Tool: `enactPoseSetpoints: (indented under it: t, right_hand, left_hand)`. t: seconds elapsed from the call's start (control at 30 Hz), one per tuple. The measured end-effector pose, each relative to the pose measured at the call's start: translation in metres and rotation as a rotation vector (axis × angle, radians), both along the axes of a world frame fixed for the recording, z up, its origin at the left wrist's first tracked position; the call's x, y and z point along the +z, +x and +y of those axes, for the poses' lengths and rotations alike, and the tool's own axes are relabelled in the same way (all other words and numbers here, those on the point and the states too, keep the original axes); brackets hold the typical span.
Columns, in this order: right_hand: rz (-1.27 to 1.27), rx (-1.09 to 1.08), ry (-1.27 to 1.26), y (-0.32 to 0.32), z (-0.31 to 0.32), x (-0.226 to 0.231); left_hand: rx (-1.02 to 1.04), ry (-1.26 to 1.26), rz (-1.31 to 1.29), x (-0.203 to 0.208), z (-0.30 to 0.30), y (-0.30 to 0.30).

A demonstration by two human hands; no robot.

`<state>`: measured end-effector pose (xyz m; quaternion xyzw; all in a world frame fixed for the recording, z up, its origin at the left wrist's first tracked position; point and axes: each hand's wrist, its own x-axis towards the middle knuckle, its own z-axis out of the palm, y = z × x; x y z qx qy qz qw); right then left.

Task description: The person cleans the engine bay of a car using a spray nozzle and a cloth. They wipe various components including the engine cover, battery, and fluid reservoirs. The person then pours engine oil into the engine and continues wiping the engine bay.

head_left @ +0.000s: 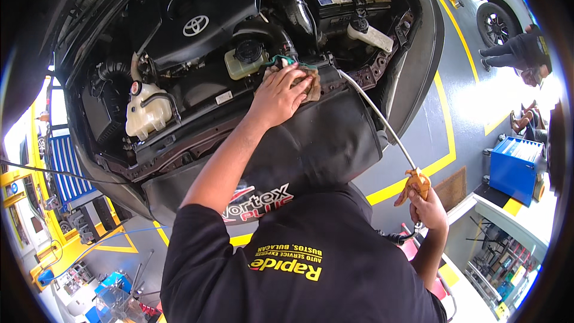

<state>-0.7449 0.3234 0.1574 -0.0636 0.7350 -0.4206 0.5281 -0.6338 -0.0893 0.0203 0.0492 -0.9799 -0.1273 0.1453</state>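
Note:
My left hand [280, 94] presses a crumpled brown and green rag [310, 84] at the front of the engine bay, fingers closed over it. What lies under the rag is hidden. In my right hand [429, 210], off to the right, is an orange trigger gun [418, 184] with a long thin metal tube [382, 118]. Its far end reaches the front rail, a little right of the rag. A dark hose [399, 238] hangs below the gun. Just left of the rag sits a pale reservoir [244, 64] with a black cap.
A black engine cover [194, 42], a white coolant tank [146, 113] and a battery [353, 3] fill the bay. A dark fender cover [311, 134] drapes over the car's front. At right stand a blue tool cabinet [515, 167] and another person [526, 51].

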Motion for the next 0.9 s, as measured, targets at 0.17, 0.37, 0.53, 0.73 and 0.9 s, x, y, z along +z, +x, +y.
enactPoseSetpoints:
  t: [0.17, 0.37, 0.53, 0.73, 0.9]
  right_hand:
    - [0.017, 0.066, 0.21, 0.005, -0.019, -0.004]
    - [0.034, 0.133, -0.056, 0.009, -0.042, 0.003]
    - [0.036, 0.196, -0.02, 0.012, -0.073, -0.003]
    - [0.052, 0.28, 0.023, 0.006, -0.095, -0.007]
    - [-0.04, 0.17, 0.005, 0.0, -0.089, -0.006]
  left_hand:
    - [0.086, -0.08, 0.116, -0.008, -0.007, -0.039]
    - [0.364, 0.081, 0.336, -0.015, -0.077, 0.0]
    - [0.533, 0.002, 0.206, -0.028, -0.123, 0.014]
    - [0.713, 0.144, 0.089, -0.036, -0.123, 0.015]
    - [0.835, 0.084, 0.029, -0.025, -0.121, 0.014]
